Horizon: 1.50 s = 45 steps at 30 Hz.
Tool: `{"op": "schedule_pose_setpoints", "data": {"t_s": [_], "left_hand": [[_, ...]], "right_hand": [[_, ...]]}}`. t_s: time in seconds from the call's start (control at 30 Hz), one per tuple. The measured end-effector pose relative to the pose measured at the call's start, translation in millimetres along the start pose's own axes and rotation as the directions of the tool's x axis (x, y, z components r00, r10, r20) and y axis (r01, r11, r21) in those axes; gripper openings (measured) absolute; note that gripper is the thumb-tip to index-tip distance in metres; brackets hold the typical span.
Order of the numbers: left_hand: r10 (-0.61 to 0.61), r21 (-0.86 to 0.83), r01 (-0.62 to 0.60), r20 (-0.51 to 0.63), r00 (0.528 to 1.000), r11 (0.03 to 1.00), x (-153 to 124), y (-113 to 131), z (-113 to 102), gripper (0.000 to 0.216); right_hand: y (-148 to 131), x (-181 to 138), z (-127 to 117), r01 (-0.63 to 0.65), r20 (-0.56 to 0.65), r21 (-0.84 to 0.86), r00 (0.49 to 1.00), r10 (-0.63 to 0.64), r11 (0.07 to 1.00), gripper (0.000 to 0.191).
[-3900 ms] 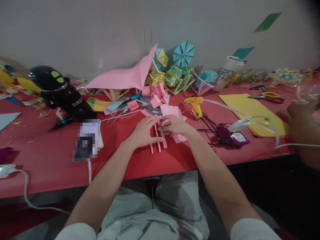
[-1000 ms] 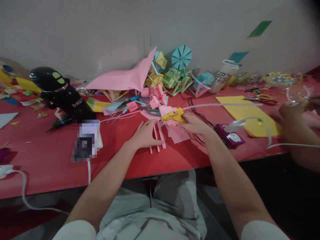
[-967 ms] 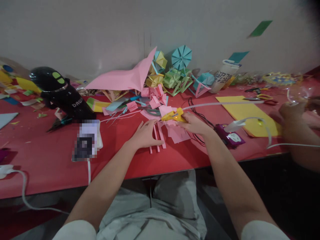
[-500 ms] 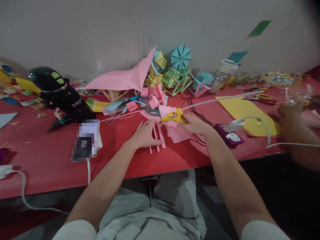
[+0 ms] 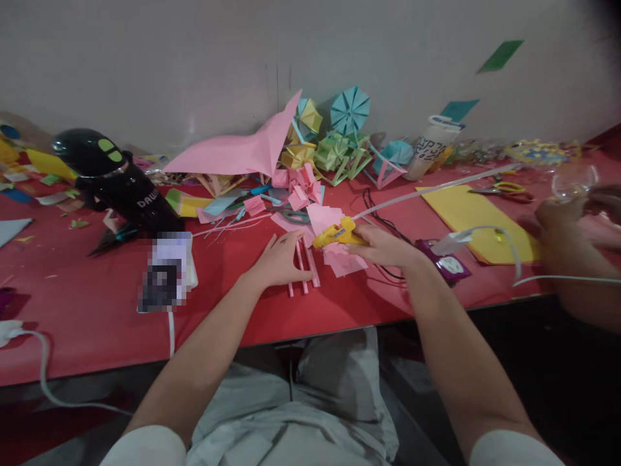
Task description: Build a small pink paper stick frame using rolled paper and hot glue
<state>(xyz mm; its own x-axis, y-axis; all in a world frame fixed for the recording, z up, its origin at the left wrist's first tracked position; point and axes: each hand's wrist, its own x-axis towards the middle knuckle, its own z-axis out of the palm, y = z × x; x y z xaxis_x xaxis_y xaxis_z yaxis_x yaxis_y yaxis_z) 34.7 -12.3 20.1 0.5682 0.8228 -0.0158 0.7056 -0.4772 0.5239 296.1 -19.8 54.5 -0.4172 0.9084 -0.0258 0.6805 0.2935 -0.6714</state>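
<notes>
Three pink paper strips [image 5: 311, 262] lie lined up, gluing seemingly unfinished, joins unclear. The right hand [image 5: 383, 246] has fingers clasped round the yellow glue gun [image 5: 339, 234]; the left hand's [image 5: 272, 264] arch apart.

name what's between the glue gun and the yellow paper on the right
Head view: right hand, black cord and red table lie between glue gun and yellow paper; a translucent stick spans the gap; a purple box sits on the near side.
</notes>
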Motion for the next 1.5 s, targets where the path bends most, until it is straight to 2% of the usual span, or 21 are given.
{"op": "schedule_pose_setpoints", "data": {"t_s": [0.13,0.33,0.67,0.87,1.2,1.5], "left_hand": [[-0.003,0.001,0.003,0.006,1.000,1.000,0,-1,0,0.100],[-0.001,0.000,0.001,0.004,1.000,1.000,1,-2,1,0.101],[-0.001,-0.004,0.001,0.011,1.000,1.000,0,0,0,0.101],[-0.004,-0.005,0.004,0.016,1.000,1.000,1,0,-1,0.099],[-0.009,0.002,0.009,0.034,0.999,1.000,1,2,-2,0.097],[-0.001,0.002,0.001,0.049,0.999,1.000,2,0,-2,0.097]], "right_hand": [[-4,-6,-1,0.009,0.001,0.007,1.000,-0.009,1.000,0.023],[-9,-14,-2,-0.079,0.025,0.048,0.997,0.078,0.996,0.027],[-15,-20,-4,-0.071,0.034,-0.008,0.997,0.072,0.997,0.021],[-19,-25,-6,-0.133,0.069,-0.027,0.989,0.135,0.991,0.027],[-24,-32,-9,-0.139,0.134,-0.061,0.980,0.146,0.988,0.040],[-20,-34,-8,-0.090,0.163,0.012,0.983,0.087,0.996,0.042]]}}
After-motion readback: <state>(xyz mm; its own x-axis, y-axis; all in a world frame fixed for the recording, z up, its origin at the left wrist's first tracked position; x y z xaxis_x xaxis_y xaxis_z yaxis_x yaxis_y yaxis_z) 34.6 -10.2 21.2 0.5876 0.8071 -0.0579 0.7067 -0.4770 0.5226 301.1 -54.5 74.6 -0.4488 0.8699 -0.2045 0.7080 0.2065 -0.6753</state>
